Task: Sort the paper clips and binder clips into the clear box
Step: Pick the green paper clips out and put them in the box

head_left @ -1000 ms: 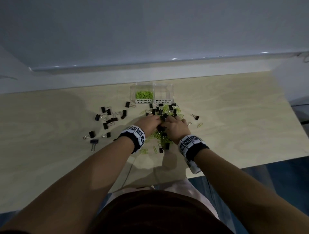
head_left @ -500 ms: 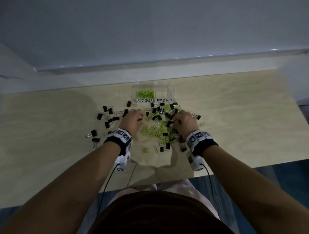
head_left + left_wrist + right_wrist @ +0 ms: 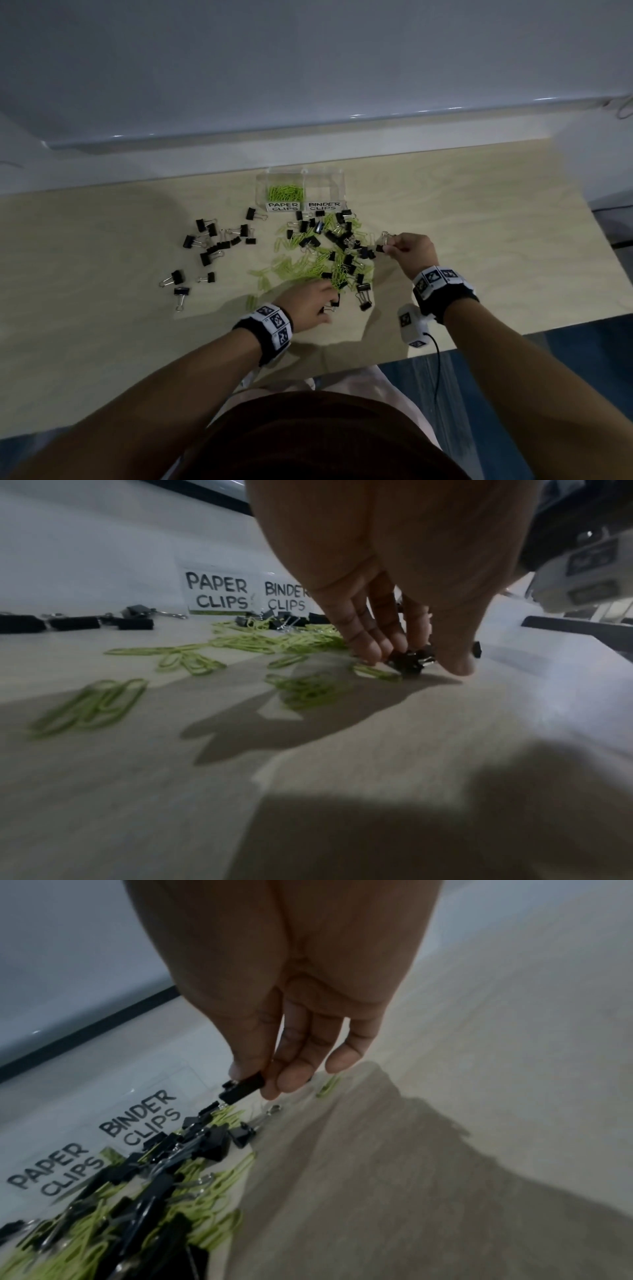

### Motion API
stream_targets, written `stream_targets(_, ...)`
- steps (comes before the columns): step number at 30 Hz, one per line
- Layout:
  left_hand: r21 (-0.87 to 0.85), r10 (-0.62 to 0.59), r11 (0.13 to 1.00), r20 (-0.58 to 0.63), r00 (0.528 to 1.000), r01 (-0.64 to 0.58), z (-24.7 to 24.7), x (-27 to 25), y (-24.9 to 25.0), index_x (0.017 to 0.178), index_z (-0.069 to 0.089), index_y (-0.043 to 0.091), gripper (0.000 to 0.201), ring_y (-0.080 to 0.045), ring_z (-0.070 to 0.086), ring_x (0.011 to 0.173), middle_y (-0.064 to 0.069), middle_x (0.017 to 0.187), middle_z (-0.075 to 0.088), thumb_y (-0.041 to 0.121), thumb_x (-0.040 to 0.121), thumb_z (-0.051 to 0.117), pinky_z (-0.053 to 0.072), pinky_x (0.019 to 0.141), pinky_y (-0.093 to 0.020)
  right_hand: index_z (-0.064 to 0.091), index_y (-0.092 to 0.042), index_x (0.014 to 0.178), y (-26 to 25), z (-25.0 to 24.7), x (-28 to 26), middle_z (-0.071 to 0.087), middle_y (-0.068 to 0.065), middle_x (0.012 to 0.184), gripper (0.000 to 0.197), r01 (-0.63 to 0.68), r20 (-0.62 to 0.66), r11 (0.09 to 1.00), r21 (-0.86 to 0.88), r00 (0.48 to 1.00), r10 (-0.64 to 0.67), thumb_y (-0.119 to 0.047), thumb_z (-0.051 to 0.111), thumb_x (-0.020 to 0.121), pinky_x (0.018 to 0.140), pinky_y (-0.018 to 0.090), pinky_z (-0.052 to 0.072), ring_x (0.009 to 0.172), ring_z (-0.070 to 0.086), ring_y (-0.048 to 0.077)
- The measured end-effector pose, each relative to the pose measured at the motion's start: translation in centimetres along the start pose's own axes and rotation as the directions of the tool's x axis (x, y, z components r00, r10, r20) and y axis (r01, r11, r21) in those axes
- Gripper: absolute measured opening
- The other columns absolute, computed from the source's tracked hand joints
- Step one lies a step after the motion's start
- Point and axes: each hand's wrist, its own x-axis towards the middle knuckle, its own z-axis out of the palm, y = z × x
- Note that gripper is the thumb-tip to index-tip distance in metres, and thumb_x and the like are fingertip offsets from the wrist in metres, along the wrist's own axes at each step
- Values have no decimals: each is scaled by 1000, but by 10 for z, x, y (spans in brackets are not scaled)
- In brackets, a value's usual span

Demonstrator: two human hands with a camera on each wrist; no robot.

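A clear box (image 3: 301, 178) stands at the table's back, with green paper clips (image 3: 285, 193) in its left cell labelled PAPER CLIPS; the BINDER CLIPS cell (image 3: 325, 188) looks bare. In front of it lies a mixed heap of green paper clips (image 3: 308, 263) and black binder clips (image 3: 342, 240). My right hand (image 3: 388, 247) pinches a black binder clip (image 3: 241, 1088) just above the heap's right edge. At the heap's near edge my left hand (image 3: 327, 306) pinches another black binder clip (image 3: 409, 660) that rests on the table.
A separate scatter of black binder clips (image 3: 212, 246) lies to the left on the wooden table (image 3: 479, 222). A white ledge and wall (image 3: 308, 130) run behind the box. The table's front edge is close behind my wrists.
My left hand dropped back from the heap's left side to its near edge. My right hand moved right and away from the middle, taking a binder clip with it.
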Motion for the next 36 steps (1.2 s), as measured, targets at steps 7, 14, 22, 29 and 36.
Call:
stream_targets(7,-136,-40,991,-202,978,12,-7,-11,-22,111,57,12,24,-11,49,90,-1,108,57,10,88,50,44,77,-23,68,-10,98,4,-7,-5,63,11,100,16,54,-163,982,-183,983,-85,-19,64,85,74,29,47,88,62,27)
stream_targets(14,-337,-311,925,-410,857,175,-31,-33,-57,104,57,16,21,-6,49,75,5,91,51,8,84,60,41,68,-15,70,-19,91,-42,38,-61,66,-1,90,10,590,272,763,-263,805,-528,-17,65,82,79,34,53,79,58,15)
stream_targets(22,-180,-186,975,-346,920,129,-39,-6,-36,115,59,19,26,-14,48,108,3,118,55,13,90,54,41,96,-27,67,-19,96,-34,80,-93,63,3,93,24,659,435,630,-412,749,-500,-30,68,75,83,41,48,89,58,26)
stream_targets(29,146,55,988,-94,994,-41,-32,29,-12,122,56,18,43,-20,40,115,2,124,53,-4,85,49,37,92,-30,66,-14,83,-22,60,-92,62,5,83,21,663,388,696,-276,739,-551,-27,52,76,61,38,51,68,56,26)
stream_targets(36,171,121,979,-58,991,-109,-37,33,-23,113,57,15,23,-19,43,108,0,115,56,10,91,51,41,85,-32,65,-14,91,13,7,-60,61,3,89,15,344,38,874,-343,935,-352,-23,68,79,62,29,50,74,57,19)
